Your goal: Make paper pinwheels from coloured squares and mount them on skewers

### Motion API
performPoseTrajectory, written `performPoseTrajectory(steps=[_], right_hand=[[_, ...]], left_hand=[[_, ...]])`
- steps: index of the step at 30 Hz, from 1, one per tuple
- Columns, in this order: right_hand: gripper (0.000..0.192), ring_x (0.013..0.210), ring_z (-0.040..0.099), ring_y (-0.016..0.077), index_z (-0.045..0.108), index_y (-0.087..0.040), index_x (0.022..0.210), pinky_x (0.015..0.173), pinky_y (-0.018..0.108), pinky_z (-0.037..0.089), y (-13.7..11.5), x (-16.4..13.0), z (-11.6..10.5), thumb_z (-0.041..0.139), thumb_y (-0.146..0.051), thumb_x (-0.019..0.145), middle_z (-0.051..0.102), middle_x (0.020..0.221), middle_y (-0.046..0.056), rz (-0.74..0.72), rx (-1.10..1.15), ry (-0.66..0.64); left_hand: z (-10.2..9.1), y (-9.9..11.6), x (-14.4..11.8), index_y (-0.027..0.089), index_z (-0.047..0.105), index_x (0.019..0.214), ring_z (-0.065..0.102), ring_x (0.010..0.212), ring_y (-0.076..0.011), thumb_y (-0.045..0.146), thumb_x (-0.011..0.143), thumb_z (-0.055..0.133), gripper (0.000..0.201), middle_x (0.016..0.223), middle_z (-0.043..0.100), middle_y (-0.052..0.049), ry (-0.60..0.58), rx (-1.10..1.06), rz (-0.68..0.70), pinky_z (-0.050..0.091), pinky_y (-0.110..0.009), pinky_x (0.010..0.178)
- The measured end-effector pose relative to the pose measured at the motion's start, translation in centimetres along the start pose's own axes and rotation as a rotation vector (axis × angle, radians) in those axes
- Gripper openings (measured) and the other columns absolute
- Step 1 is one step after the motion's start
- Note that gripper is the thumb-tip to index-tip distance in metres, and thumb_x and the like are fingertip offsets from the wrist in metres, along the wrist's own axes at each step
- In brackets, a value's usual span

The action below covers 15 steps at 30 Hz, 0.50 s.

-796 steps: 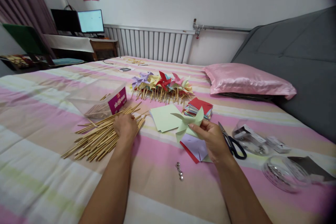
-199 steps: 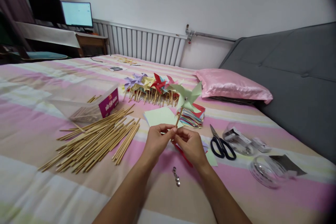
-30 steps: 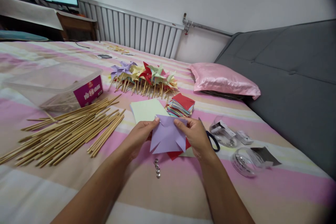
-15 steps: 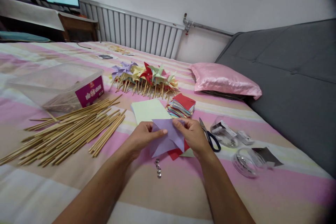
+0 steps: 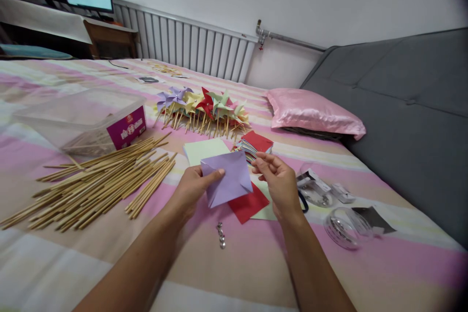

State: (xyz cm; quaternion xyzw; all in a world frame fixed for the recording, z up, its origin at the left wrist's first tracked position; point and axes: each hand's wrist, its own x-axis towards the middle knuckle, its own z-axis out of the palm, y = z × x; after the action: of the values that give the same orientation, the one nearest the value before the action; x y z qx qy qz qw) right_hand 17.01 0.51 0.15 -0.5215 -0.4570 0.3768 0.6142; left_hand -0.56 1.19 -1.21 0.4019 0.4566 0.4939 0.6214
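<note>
My left hand [image 5: 192, 187] pinches a purple square of paper [image 5: 228, 180] at its left side, thumb on top. Cuts run in from the paper's corners. My right hand [image 5: 276, 183] is just right of the paper, apart from it, with its fingers loosely curled and a little apart; I see nothing in them. Beneath the paper lie a red paper square [image 5: 250, 204] and a pale green sheet [image 5: 266, 210]. A short row of small shiny metal pieces [image 5: 221, 235] lies on the bedspread in front of the hands.
Bamboo sticks [image 5: 98, 185] lie at left beside a clear plastic box [image 5: 126, 129]. Finished pinwheels [image 5: 204, 105] stand behind a pale green paper stack [image 5: 206, 150] and small coloured squares [image 5: 258, 141]. Scissors [image 5: 303, 201], partly hidden, and clear round containers [image 5: 341, 229] lie right.
My right hand has let go of the purple paper and moved slightly right. The paper now lies flatter and turned in my left hand, uncovering more of the red square.
</note>
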Motion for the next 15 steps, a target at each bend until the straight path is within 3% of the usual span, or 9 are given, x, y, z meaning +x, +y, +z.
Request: performPoseTrajectory(steps=[5,7,11,15], right_hand=[[0.027,0.062,0.059,0.0112,0.061,-0.018,0.096,0.06,0.024,0.047,0.0,-0.2,0.0,0.064,-0.031,0.073,0.064,0.072,0.0,-0.109,-0.014,-0.006],[0.026,0.058,0.059,0.0113,0.06,-0.018,0.096,0.058,0.024,0.048,-0.4,-0.5,0.1,0.064,-0.03,0.073,0.062,0.068,-0.001,-0.12,-0.029,-0.118],[0.03,0.058,0.063,0.0134,0.061,-0.019,0.103,0.059,0.026,0.05,-0.9,-1.2,0.3,0.063,-0.028,0.074,0.067,0.068,0.001,-0.089,-0.072,-0.475],[0.035,0.068,0.066,0.0155,0.061,-0.022,0.11,0.068,0.03,0.052,-0.1,-1.5,0.8,0.062,-0.025,0.075,0.07,0.083,0.004,-0.065,-0.068,-0.639]], left_hand=[[-0.2,0.3,0.4,0.013,0.067,0.084,0.062,0.067,-0.0129,0.025,0.057,0.078,0.031,0.083,0.07,-0.004,0.179,-0.257,0.046,0.047,-0.021,0.061],[-0.3,0.5,0.6,0.013,0.066,0.082,0.062,0.067,-0.012,0.018,0.057,0.077,0.028,0.083,0.07,-0.003,0.21,-0.354,0.05,0.049,-0.021,0.062],[-0.2,0.8,0.6,0.012,0.065,0.081,0.062,0.067,-0.0112,0.01,0.06,0.073,0.022,0.083,0.07,-0.003,0.223,-0.461,0.036,0.05,-0.02,0.061],[-0.1,0.8,0.4,0.01,0.066,0.085,0.062,0.067,-0.0123,0.009,0.063,0.072,0.023,0.081,0.07,-0.004,0.158,-0.467,0.008,0.051,-0.021,0.06]])
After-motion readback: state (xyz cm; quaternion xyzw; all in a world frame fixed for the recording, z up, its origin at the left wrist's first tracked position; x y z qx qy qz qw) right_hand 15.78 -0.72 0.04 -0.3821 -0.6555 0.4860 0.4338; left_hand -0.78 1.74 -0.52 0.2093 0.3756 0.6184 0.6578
